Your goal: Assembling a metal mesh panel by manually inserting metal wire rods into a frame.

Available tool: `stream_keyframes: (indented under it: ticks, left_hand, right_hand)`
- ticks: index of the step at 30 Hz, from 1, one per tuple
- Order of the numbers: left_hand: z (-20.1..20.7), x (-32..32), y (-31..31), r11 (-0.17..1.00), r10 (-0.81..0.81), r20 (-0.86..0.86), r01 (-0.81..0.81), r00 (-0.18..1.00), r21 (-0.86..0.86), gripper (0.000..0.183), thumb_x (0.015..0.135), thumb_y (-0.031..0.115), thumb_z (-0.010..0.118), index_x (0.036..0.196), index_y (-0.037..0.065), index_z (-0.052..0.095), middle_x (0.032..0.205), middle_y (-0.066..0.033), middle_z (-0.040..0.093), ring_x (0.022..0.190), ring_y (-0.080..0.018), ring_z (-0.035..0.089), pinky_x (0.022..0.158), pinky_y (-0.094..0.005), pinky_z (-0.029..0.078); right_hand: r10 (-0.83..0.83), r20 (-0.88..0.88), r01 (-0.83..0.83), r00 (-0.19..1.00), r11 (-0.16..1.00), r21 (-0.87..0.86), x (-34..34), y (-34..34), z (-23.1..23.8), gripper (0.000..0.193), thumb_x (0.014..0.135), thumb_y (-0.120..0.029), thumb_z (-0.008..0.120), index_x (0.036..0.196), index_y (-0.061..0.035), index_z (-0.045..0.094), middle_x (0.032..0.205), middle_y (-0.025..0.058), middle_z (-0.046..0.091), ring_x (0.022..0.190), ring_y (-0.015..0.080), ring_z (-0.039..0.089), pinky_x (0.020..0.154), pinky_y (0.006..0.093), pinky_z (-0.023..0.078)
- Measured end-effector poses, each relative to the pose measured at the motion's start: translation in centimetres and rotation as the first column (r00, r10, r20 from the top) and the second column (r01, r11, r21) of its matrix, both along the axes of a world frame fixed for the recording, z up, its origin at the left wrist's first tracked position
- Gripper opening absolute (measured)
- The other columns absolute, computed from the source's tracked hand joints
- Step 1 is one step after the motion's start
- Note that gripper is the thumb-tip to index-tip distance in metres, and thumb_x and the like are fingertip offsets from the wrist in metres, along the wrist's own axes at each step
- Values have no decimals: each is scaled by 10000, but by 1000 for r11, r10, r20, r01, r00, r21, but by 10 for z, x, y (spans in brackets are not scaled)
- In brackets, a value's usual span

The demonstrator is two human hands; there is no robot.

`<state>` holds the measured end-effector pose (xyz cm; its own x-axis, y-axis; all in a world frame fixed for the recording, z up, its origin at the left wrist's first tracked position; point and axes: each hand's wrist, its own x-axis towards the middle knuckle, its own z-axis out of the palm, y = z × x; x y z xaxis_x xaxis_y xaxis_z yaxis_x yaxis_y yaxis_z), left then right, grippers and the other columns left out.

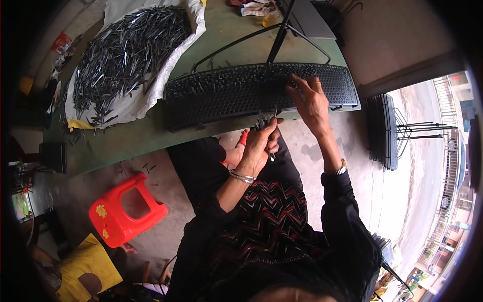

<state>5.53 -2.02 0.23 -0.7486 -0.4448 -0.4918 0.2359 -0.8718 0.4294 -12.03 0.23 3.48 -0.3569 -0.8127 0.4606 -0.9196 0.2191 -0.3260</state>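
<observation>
A long black perforated panel [216, 103] lies across the edge of the green table in front of me, with black wire legs [278, 43] rising from its far side. Small dark bits stud its left and middle part; the right part shows plain holes. My left hand [257, 146], just below the panel's near edge, is closed round a bunch of thin dark strips [261, 121]. Over the right half of the panel, my right hand [313, 103] points its bent fingers down at the surface. Its fingertips are close together, and whatever they pinch is too small to make out.
A heap of black strips [128, 55] lies on a white sack [163, 80] on the green table [118, 143]. A red plastic stool [118, 216] stands on the floor at left. Stacked black wire-legged panels [385, 132] stand at right, beside the bright street.
</observation>
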Motion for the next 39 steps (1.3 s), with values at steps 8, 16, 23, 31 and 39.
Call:
stream_keyframes:
  ticks: [8, 16, 23, 31, 39]
  left_hand:
    - [-2, 0, -1, 999, -34, -3, 34, 999, -27, 302, 885, 293, 668, 1033, 31, 638, 634, 45, 430, 489, -40, 349, 444, -200, 265]
    - [-1, -5, -10, 998, 55, -16, -55, 998, 20, 304, 937, 251, 589, 1137, 22, 586, 765, -32, 556, 641, -95, 488, 536, -250, 411]
    - [-11, 1, -10, 996, 85, -28, -84, 996, 33, 290, 943, 236, 580, 1143, 26, 571, 808, -50, 577, 638, -83, 473, 524, -236, 398]
    - [-1, 4, -9, 995, 102, -8, -102, 995, 17, 273, 918, 239, 622, 1093, 31, 593, 776, -39, 560, 590, -51, 403, 487, -188, 321]
    - [3, 7, -8, 995, 87, -6, -87, 996, -49, 264, 897, 217, 651, 1071, 25, 604, 755, -40, 544, 572, -46, 392, 463, -173, 297]
  right_hand:
    - [183, 828, -321, 530, 947, -4, 8, 13, 11, 100, 844, -52, 618, 939, -22, 608, 781, 152, 633, 708, 242, 642, 630, 311, 474]
    - [40, 287, 32, 957, 969, -243, 13, -21, 5, 60, 876, -55, 586, 913, -21, 553, 743, 125, 617, 612, 216, 602, 586, 308, 469]
    - [80, 253, -19, 964, 972, -234, 9, -36, -7, 71, 875, -59, 599, 927, -33, 559, 740, 139, 613, 631, 250, 620, 588, 334, 479]
    - [82, 233, -50, 969, 989, -142, 14, -35, -10, 100, 847, -99, 625, 936, -55, 621, 804, 126, 609, 715, 301, 632, 622, 358, 488]
    - [80, 217, -102, 973, 990, 94, 19, -20, 7, 165, 837, -135, 624, 989, -90, 671, 884, 126, 582, 768, 284, 611, 669, 354, 482]
